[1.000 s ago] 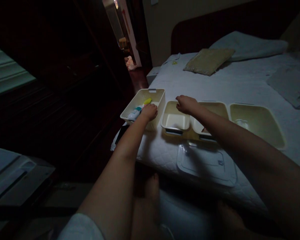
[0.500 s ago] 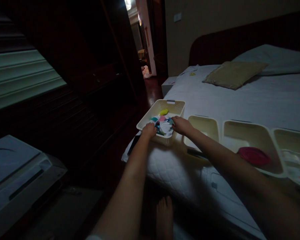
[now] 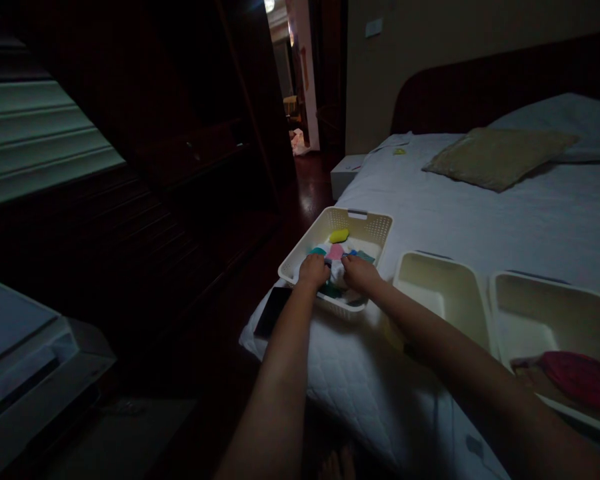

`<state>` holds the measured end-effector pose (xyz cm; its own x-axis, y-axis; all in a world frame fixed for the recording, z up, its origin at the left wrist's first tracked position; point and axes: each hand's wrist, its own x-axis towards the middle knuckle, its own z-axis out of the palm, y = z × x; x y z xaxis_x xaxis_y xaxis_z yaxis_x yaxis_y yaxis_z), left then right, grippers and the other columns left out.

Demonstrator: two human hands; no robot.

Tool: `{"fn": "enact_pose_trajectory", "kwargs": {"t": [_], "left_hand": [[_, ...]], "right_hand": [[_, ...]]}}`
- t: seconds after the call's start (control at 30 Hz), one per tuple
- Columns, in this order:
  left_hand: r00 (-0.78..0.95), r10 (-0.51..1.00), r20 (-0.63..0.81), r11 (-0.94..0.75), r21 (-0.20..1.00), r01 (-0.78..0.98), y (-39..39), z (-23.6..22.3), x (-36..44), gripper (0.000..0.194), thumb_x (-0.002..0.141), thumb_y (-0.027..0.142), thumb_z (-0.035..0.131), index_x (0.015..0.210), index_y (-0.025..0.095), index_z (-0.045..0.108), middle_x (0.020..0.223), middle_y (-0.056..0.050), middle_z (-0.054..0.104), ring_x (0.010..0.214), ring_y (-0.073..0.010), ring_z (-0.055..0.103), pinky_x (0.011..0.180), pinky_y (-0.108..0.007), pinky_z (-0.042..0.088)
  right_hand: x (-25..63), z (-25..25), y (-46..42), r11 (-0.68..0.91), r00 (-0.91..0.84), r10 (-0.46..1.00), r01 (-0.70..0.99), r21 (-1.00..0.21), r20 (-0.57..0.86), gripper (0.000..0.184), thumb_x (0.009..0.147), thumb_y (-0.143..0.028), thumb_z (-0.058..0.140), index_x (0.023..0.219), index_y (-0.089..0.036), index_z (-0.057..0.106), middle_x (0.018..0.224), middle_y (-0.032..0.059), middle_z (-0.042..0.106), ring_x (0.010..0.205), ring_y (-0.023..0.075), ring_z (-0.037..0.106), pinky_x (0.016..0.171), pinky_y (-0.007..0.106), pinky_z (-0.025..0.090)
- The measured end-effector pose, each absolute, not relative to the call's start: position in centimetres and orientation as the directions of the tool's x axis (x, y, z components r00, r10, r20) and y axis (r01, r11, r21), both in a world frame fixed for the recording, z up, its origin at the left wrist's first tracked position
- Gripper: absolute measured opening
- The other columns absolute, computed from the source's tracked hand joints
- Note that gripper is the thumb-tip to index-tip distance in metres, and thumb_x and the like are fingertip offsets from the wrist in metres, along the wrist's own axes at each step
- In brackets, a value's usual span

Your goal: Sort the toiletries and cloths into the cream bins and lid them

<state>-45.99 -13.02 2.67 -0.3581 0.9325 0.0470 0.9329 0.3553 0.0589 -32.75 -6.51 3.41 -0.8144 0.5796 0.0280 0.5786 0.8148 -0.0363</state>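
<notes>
A cream perforated basket point(image 3: 367, 225) stands at the near-left corner of the bed. It holds several small coloured items, among them a yellow piece point(image 3: 339, 235), a pink piece point(image 3: 335, 251) and a white piece point(image 3: 337, 272). My left hand point(image 3: 313, 270) and my right hand point(image 3: 357, 273) both reach into the basket, knuckles up and fingers curled down among the items. The white piece lies between the two hands. The dim light hides what the fingers grip.
Two cream tubs point(image 3: 443, 293) point(image 3: 555, 320) stand to the right on the white bedspread point(image 3: 480, 220); the farther-right tub holds a dark red item point(image 3: 577, 377). A dark phone point(image 3: 273, 311) lies at the mattress edge. Pillows point(image 3: 500, 157) lie behind. Dark wardrobe and doorway stand left.
Both hands have gone from the basket's near rim and the tub into the basket, close together among the items. The view has swung left, so fewer tubs show.
</notes>
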Motion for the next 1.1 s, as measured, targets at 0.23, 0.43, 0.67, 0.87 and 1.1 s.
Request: {"fn": "enact_pose_trajectory", "kwargs": {"t": [0.23,0.43,0.67,0.87,1.1], "left_hand": [[-0.379,0.925,0.032,0.374,0.109,0.921,-11.0,0.9,-47.3,0.034,0.084,0.025,0.04,0.109,0.007,0.055,0.111,-0.016,0.059,0.107,-0.0241,0.053,0.093,-0.032,0.039],[-0.457,0.889,0.024,0.448,0.158,0.88,-10.2,-0.1,-48.0,0.034,0.085,0.023,0.039,0.112,0.009,0.053,0.115,-0.016,0.055,0.108,-0.0251,0.051,0.092,-0.034,0.041],[-0.503,0.864,0.016,0.489,0.21,0.847,-9.8,-0.7,-48.6,0.031,0.085,0.019,0.037,0.11,0.012,0.054,0.116,-0.014,0.054,0.107,-0.024,0.05,0.09,-0.033,0.043],[-0.515,0.857,0.034,0.498,0.208,0.842,-9.5,-1.0,-48.7,0.031,0.085,0.016,0.036,0.109,0.011,0.054,0.115,-0.014,0.053,0.107,-0.0243,0.049,0.089,-0.032,0.043],[-0.522,0.852,0.04,0.504,0.206,0.839,-9.6,-0.9,-48.5,0.032,0.082,0.015,0.039,0.109,0.01,0.055,0.114,-0.014,0.054,0.106,-0.0243,0.049,0.09,-0.032,0.042]], "right_hand": [[-34.8,2.5,-4.6,0.827,-0.828,0.561,0.56,0.061,-0.003,0.032,0.084,-0.013,0.036,0.11,-0.009,0.055,0.111,0.0173,0.058,0.105,0.0245,0.055,0.087,0.034,0.041],[-36.6,1.7,-3.5,0.806,-0.805,0.592,0.592,0.017,-0.037,0.034,0.089,-0.024,0.034,0.111,-0.009,0.055,0.11,0.018,0.059,0.1,0.0253,0.058,0.083,0.035,0.044],[-38.9,0.8,-2.6,0.825,-0.824,0.554,0.562,-0.053,-0.119,0.033,0.09,-0.022,0.033,0.109,-0.013,0.058,0.113,0.0155,0.061,0.098,0.0236,0.06,0.078,0.032,0.047],[-39.4,-0.1,-2.5,0.806,-0.798,0.575,0.591,-0.046,-0.179,0.034,0.088,-0.015,0.034,0.107,-0.01,0.061,0.111,0.0164,0.063,0.099,0.024,0.061,0.082,0.032,0.046],[-38.9,0.1,-2.8,0.762,-0.763,0.645,0.646,-0.042,-0.045,0.035,0.088,-0.018,0.033,0.108,-0.008,0.06,0.11,0.0199,0.061,0.097,0.025,0.061,0.075,0.03,0.047]]}}
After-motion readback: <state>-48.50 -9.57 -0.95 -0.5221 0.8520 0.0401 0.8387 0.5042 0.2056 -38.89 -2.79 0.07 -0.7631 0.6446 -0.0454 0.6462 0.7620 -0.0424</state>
